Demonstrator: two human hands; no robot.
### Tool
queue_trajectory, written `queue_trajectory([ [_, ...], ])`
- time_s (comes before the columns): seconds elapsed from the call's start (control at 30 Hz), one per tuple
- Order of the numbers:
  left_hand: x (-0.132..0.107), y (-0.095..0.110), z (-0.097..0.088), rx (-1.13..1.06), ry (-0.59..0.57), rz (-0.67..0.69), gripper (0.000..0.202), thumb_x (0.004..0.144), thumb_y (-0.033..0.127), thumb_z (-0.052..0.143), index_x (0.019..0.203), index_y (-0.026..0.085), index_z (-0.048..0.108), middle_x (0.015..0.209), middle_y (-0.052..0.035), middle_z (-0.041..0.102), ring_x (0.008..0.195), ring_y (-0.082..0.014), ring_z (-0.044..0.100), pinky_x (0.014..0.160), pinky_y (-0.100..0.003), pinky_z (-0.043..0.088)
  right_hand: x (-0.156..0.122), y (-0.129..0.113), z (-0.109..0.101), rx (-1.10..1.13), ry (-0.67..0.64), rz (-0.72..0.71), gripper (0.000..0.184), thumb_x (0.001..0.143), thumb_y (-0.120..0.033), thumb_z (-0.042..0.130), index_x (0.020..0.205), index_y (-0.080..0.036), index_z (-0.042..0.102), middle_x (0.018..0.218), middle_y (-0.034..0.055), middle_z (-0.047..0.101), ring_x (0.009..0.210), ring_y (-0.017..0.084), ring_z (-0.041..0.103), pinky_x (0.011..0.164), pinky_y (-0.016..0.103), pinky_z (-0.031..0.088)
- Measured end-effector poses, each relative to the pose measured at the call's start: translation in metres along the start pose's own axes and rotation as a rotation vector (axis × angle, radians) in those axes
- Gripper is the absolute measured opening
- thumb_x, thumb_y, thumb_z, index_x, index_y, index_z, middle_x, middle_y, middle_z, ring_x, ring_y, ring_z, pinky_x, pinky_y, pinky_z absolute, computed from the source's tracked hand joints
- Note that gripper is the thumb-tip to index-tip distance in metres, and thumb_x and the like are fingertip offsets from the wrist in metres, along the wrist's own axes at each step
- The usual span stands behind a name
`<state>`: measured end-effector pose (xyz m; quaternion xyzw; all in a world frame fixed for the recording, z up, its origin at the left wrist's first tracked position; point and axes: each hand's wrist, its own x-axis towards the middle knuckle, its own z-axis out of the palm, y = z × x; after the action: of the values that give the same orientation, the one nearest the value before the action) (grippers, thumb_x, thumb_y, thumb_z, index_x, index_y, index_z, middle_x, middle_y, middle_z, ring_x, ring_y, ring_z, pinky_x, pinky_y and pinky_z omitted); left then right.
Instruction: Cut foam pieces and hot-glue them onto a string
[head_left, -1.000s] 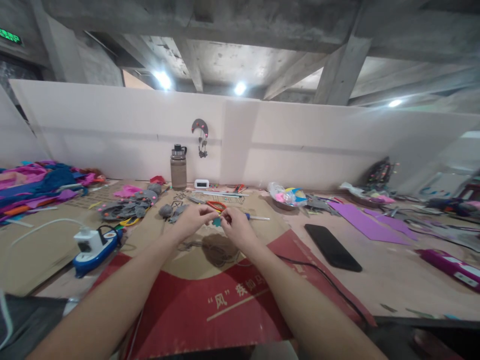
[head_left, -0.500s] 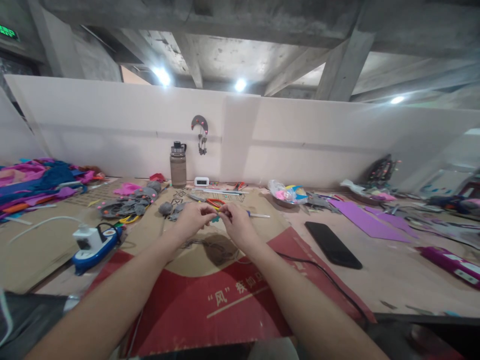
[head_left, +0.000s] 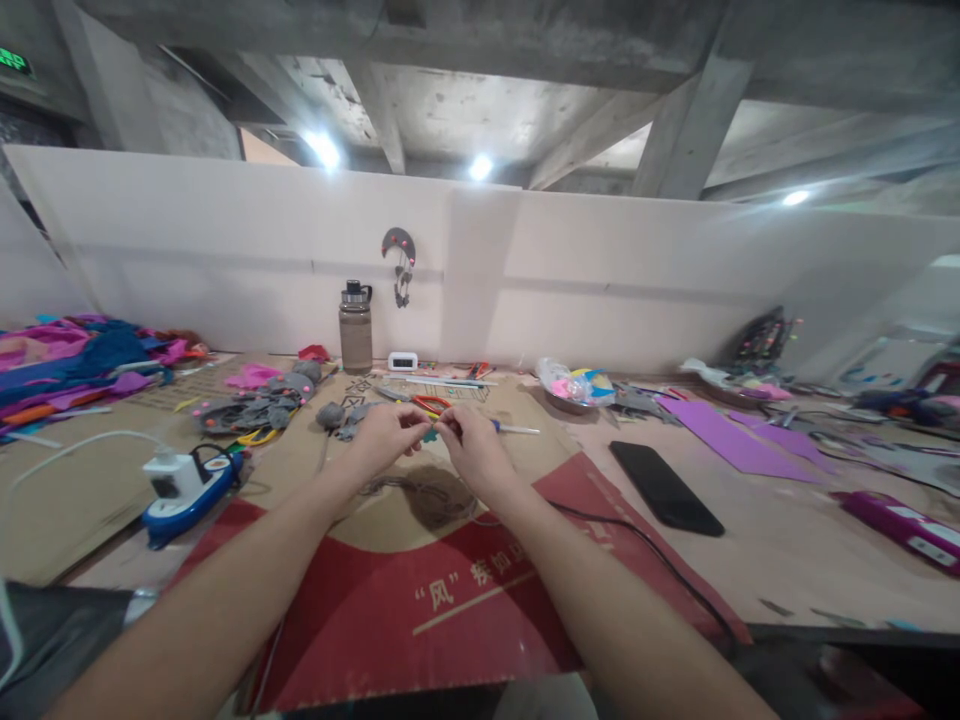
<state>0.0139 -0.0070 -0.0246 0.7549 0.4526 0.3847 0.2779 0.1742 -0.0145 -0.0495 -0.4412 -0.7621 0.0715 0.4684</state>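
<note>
Over the cardboard, my left hand (head_left: 389, 440) and my right hand (head_left: 474, 448) meet with their thumbs and fingertips pinched. Whatever lies between the fingertips is too small to make out. A small teal piece (head_left: 430, 437) shows just behind and below the fingers; whether they touch it I cannot tell. Grey cord (head_left: 411, 484) lies loosely curled on the cardboard (head_left: 450, 640) beneath my hands. Pliers with orange handles (head_left: 430, 403) rest just beyond my fingers. To the right of my right hand lies a screwdriver-like tool (head_left: 519, 430), its blue end partly hidden by the hand.
Grey felt pieces (head_left: 274, 408) and a blue power strip (head_left: 191, 505) are at left. A bottle (head_left: 355, 330) and white clock (head_left: 403, 362) stand behind. On the right are a bowl (head_left: 574, 402), black phone (head_left: 666, 488), purple sheets (head_left: 739, 440) and a dark cable (head_left: 645, 545).
Both hands stay pinched together in nearly the same place. The view has shifted very slightly.
</note>
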Motion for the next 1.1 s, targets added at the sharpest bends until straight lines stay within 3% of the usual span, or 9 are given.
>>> queue_trajectory([
  [0.13,0.005,-0.008,-0.007,-0.065,0.101,-0.009,0.02,0.072,0.034,0.057,0.073,0.015,0.064,0.053,0.0003,0.059,0.045,-0.0109,0.054,0.045,-0.021,0.043,-0.001,-0.005,0.002,0.027,-0.055,0.01,0.009,0.083,-0.02,0.049,0.08,-0.017,0.057,0.077,0.0039,0.058,0.073,0.015,0.051,0.069,0.027,0.039],
  [0.3,0.014,-0.019,-0.021,-0.174,0.325,-0.057,0.024,0.072,0.037,0.06,0.079,0.015,0.062,0.054,0.0005,0.06,0.043,-0.0103,0.053,0.041,-0.02,0.04,-0.004,-0.012,0.002,0.039,-0.18,-0.114,0.016,0.086,-0.02,0.046,0.078,-0.017,0.06,0.08,0.0045,0.059,0.076,0.015,0.052,0.072,0.026,0.039],
  [0.47,0.023,-0.027,-0.035,-0.606,0.532,-0.07,0.021,0.066,0.03,0.068,0.077,0.013,0.06,0.062,0.0004,0.062,0.055,-0.0103,0.06,0.048,-0.018,0.045,-0.009,-0.028,-0.005,0.097,-0.437,-0.272,0.02,0.087,-0.025,0.046,0.084,-0.02,0.066,0.082,0.0026,0.063,0.079,0.013,0.055,0.073,0.023,0.04],
  [0.53,0.026,-0.029,-0.04,-0.818,0.554,-0.112,0.017,0.066,0.022,0.068,0.078,0.013,0.06,0.062,0.0011,0.062,0.054,-0.0082,0.059,0.047,-0.015,0.044,-0.009,-0.031,-0.008,0.123,-0.541,-0.321,0.023,0.087,-0.03,0.048,0.08,-0.021,0.067,0.079,0.0014,0.065,0.076,0.013,0.056,0.073,0.022,0.04],
  [0.63,0.028,-0.031,-0.044,-0.983,0.53,-0.152,0.01,0.071,0.015,0.063,0.08,0.011,0.06,0.061,-0.0002,0.062,0.052,-0.0063,0.058,0.046,-0.013,0.045,-0.002,-0.022,-0.014,0.11,-0.412,-0.175,0.034,0.089,-0.037,0.041,0.077,-0.019,0.066,0.072,0.0014,0.065,0.069,0.012,0.056,0.065,0.022,0.04],
  [0.77,0.027,-0.03,-0.041,-0.992,0.47,-0.146,0.008,0.071,0.014,0.064,0.078,0.011,0.06,0.06,-0.0008,0.062,0.052,-0.0067,0.058,0.045,-0.013,0.045,0.01,0.01,-0.026,-0.174,-0.097,0.222,0.04,0.09,-0.042,0.034,0.083,-0.017,0.064,0.076,0.0068,0.066,0.068,0.015,0.058,0.06,0.024,0.038],
  [0.83,0.026,-0.028,-0.038,-0.964,0.435,-0.125,0.012,0.069,0.017,0.068,0.077,0.012,0.061,0.061,-0.0002,0.062,0.053,-0.0072,0.059,0.046,-0.014,0.045,0.013,0.03,-0.031,-0.355,-0.097,0.416,0.032,0.086,-0.04,0.044,0.085,-0.015,0.064,0.08,0.0117,0.067,0.071,0.018,0.06,0.061,0.027,0.039],
  [0.9,0.025,-0.026,-0.035,-0.923,0.395,-0.105,0.019,0.066,0.022,0.071,0.078,0.012,0.062,0.061,0.0005,0.061,0.053,-0.0075,0.058,0.044,-0.014,0.044,0.012,0.046,-0.033,-0.4,-0.131,0.501,0.023,0.075,-0.034,0.059,0.08,-0.012,0.064,0.079,0.0175,0.066,0.07,0.022,0.061,0.06,0.029,0.04],
  [1.1,0.022,-0.024,-0.029,-0.766,0.319,-0.047,0.031,0.061,0.035,0.075,0.078,0.013,0.062,0.061,0.0005,0.061,0.051,-0.007,0.054,0.042,-0.015,0.035,0.002,0.065,-0.021,-0.314,-0.161,0.5,0.006,0.065,-0.017,0.064,0.068,-0.013,0.061,0.067,0.0136,0.066,0.056,0.019,0.06,0.048,0.025,0.037],
])
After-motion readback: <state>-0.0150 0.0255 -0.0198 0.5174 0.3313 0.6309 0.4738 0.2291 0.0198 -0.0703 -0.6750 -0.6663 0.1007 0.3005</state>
